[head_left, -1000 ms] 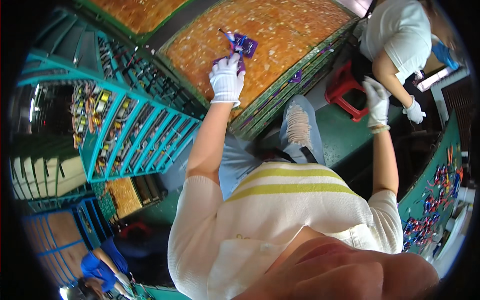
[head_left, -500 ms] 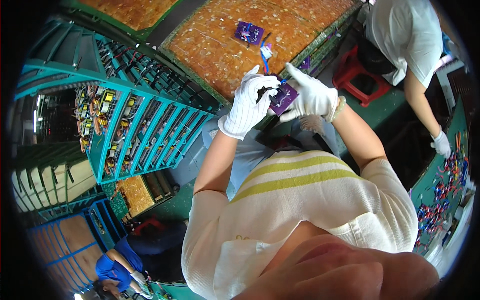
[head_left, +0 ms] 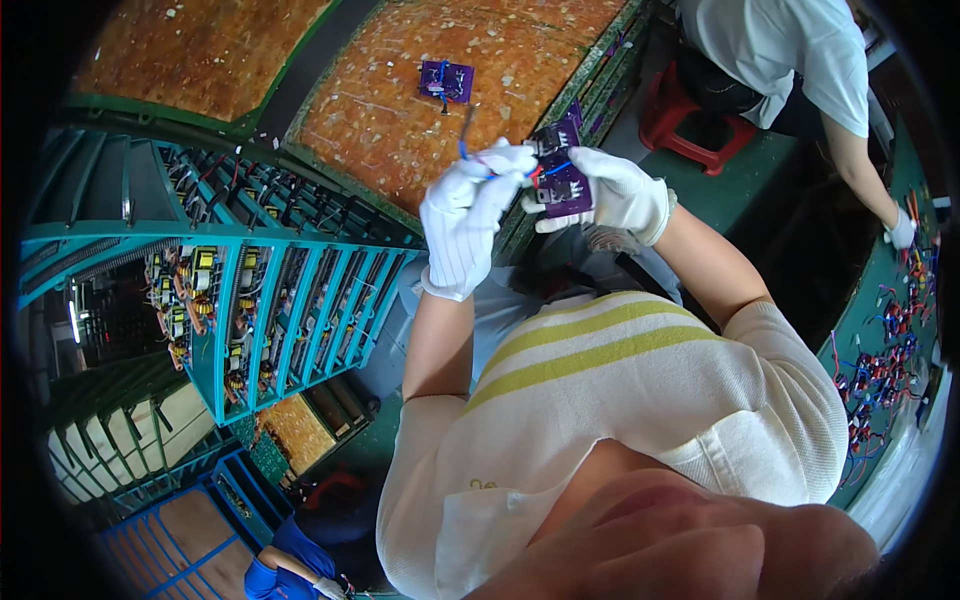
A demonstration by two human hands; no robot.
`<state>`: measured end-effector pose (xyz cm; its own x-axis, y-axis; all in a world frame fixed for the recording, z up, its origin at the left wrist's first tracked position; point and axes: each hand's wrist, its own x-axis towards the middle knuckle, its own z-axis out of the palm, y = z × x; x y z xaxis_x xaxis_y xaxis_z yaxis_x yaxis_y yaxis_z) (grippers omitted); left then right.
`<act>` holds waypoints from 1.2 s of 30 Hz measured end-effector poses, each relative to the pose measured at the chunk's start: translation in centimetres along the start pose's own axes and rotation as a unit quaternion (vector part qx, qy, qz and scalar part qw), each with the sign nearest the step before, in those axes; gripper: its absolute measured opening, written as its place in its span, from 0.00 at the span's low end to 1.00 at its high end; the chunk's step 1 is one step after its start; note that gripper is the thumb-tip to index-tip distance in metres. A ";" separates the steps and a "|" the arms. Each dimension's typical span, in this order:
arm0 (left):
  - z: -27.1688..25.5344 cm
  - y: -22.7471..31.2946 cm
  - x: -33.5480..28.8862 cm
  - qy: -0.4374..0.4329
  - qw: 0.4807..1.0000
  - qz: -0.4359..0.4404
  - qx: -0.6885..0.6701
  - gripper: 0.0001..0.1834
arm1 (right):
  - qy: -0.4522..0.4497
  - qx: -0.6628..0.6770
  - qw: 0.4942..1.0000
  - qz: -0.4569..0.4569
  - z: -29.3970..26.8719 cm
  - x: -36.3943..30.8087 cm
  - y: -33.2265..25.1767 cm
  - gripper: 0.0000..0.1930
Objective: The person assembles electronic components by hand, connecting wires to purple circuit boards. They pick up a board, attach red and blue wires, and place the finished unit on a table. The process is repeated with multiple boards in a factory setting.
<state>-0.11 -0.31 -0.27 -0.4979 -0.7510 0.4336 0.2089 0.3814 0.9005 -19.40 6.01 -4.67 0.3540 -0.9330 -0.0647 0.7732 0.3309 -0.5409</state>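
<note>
Above the near edge of the workbench, a purple circuit board (head_left: 568,192) with dark parts on its face is held up and tilted. My right hand (head_left: 628,198), in a white glove, grips it by its right side, thumb in front and fingers behind. At its left side my left hand (head_left: 468,212), in a striped white glove, is closed with its fingertips pinching thin blue and red wires (head_left: 537,175) that run onto the board. A loose wire end (head_left: 466,132) sticks up past the left fingers. Farther back on the bench lies a second purple board (head_left: 446,82) with a blue wire across it.
The worn, speckled wooden bench top (head_left: 400,140) has a green edge. To my left stands a teal rack (head_left: 290,300) filled with circuit boards. At the right are a red stool (head_left: 690,125), a co-worker in white (head_left: 790,50), and a green table (head_left: 860,330) with wired parts.
The held board has turned more upright, showing its face. My left fingers have moved left, from the board's edge to its wires. My view has shifted, and the second board appears farther left.
</note>
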 end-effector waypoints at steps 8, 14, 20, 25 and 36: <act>1.0 -1.9 0.4 0.254 0.898 -0.270 -0.237 0.19 | -0.114 -0.791 0.186 -0.572 0.2 0.9 -2.7 0.18; 0.4 -1.5 0.7 0.217 0.878 -0.286 -0.316 0.20 | -0.188 -0.764 0.060 -0.615 0.1 1.7 -4.5 0.26; 0.3 1.5 0.1 0.156 0.960 0.048 -0.226 0.15 | 0.250 -0.363 0.770 -0.462 1.3 2.6 0.3 0.32; -3.2 -0.2 -1.9 -0.083 0.924 0.088 0.363 0.12 | -0.181 0.198 0.937 0.224 -3.6 1.6 0.1 0.53; -1.5 1.5 1.4 0.113 0.991 -0.040 -0.065 0.10 | -0.056 -0.136 0.982 -0.121 1.9 1.6 -2.7 0.31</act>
<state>0.77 -1.60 1.70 -0.3188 -0.8835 0.3432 0.2896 0.2540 0.9228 -19.94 3.88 -1.74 0.2446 -0.9532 0.1778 0.6788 0.0374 -0.7334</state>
